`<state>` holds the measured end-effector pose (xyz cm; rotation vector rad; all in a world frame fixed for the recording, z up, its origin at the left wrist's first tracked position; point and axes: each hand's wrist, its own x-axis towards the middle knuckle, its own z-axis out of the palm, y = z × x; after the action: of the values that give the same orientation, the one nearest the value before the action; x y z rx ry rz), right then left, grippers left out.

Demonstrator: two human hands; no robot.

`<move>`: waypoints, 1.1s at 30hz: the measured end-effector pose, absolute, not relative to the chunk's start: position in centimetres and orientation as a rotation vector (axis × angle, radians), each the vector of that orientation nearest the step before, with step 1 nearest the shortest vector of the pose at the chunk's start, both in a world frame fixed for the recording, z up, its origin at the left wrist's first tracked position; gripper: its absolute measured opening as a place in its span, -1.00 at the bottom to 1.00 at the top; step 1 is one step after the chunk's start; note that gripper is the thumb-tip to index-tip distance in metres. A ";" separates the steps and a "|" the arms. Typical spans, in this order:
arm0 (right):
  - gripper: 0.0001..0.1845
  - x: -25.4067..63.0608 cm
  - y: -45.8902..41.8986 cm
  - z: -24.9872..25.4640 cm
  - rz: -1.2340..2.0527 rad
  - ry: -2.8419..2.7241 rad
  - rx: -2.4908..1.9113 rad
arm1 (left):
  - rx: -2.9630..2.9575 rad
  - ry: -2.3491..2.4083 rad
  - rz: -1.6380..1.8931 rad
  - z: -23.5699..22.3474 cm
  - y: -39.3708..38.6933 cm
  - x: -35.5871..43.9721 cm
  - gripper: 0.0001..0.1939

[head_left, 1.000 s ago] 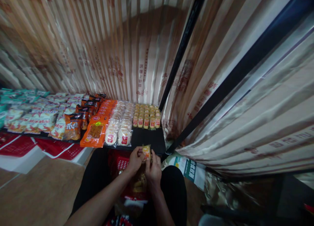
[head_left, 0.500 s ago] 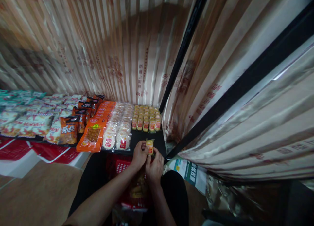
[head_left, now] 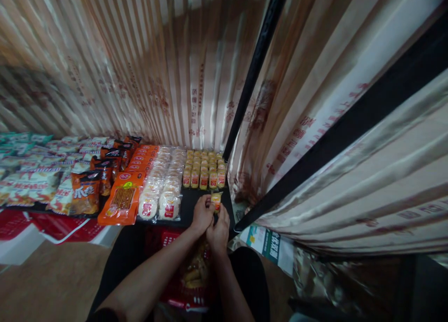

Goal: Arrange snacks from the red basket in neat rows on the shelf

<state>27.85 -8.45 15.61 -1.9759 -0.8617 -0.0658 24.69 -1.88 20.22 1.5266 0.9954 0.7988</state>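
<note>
Between my two hands is a small yellow wrapped snack (head_left: 216, 200) with a red and white label, held upright just above the black shelf (head_left: 192, 201). My left hand (head_left: 203, 214) pinches its left side, and my right hand (head_left: 219, 228) has its fingers closed at the lower right of the packet. Just beyond it stand rows of matching yellow packets (head_left: 204, 175). Below my forearms a red plastic basket (head_left: 170, 238) sits between my knees, with more yellow packets (head_left: 194, 275) inside.
To the left lie clear-wrapped white round crackers (head_left: 170, 203), orange stick-snack bags (head_left: 122, 198), dark orange bags (head_left: 86, 193) and white snack bags (head_left: 38, 182). A black post (head_left: 250, 84) and pleated printed curtains (head_left: 297, 126) bound the right and back. A printed sheet (head_left: 269, 245) lies at right.
Both hands have moved slightly forward with the yellow packet, bringing it nearer the front of the yellow rows. The whole view has shifted a little, so the shelf goods appear further left.
</note>
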 end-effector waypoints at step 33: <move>-0.49 33.6 -3.4 13.8 -0.076 -0.730 -1.936 | 1.591 0.945 0.709 17.7 0.3 29.7 -0.69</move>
<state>33.59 -3.43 13.78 -1.9361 -0.7296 -0.0756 29.68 0.28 17.69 1.5913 0.9450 0.7091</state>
